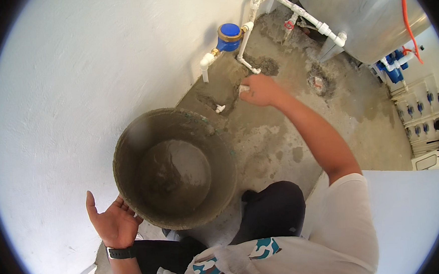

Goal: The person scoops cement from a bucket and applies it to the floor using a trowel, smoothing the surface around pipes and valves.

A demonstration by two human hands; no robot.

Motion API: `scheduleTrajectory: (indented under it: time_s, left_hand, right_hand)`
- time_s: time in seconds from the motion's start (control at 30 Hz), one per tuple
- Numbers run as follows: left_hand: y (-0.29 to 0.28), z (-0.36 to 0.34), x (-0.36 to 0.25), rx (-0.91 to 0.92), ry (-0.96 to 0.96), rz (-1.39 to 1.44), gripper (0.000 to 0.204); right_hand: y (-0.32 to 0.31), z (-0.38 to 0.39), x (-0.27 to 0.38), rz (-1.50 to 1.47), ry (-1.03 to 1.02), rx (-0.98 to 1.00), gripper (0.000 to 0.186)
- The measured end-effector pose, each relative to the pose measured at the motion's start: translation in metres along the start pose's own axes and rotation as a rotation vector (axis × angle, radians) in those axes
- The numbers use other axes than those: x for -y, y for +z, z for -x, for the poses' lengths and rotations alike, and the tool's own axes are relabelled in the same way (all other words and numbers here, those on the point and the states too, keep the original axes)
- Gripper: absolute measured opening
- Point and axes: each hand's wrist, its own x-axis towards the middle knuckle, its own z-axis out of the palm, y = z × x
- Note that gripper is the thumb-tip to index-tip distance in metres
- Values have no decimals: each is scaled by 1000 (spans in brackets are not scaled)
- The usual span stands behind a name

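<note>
A large round tub point(138, 142), its inside coated in grey cement, stands in front of me by the white wall. My left hand point(115, 222) is beside its near left rim, palm up with thumb and fingers spread. The fingertips are at the tub's outer side; whether they touch it I cannot tell. My right hand point(260, 90) reaches forward, low over the wet grey floor, its fingers closed around something small and whitish that is mostly hidden. Just beyond it, a white pipe elbow point(255, 71) sits at the floor. A short white pipe fitting point(220, 108) sticks out of the floor between tub and right hand.
A blue water meter point(229, 37) hangs on white pipes along the wall. A red-handled valve point(289, 25) and a big metal tank point(357, 13) stand beyond. An orange hose point(406, 15) drops beside the tank. Rough broken patches point(321, 80) mark the concrete floor.
</note>
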Motion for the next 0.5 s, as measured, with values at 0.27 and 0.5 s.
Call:
scheduleTrajectory:
  time_s: [0.27,0.5]
  left_hand:
    - [14,-2,6,7,41,-55,107]
    - [22,-8,6,98,20,-29,105]
  right_hand:
    - [188,-9,-35,217,138,-176,23]
    - [216,-3,-44,187,197,-204,22]
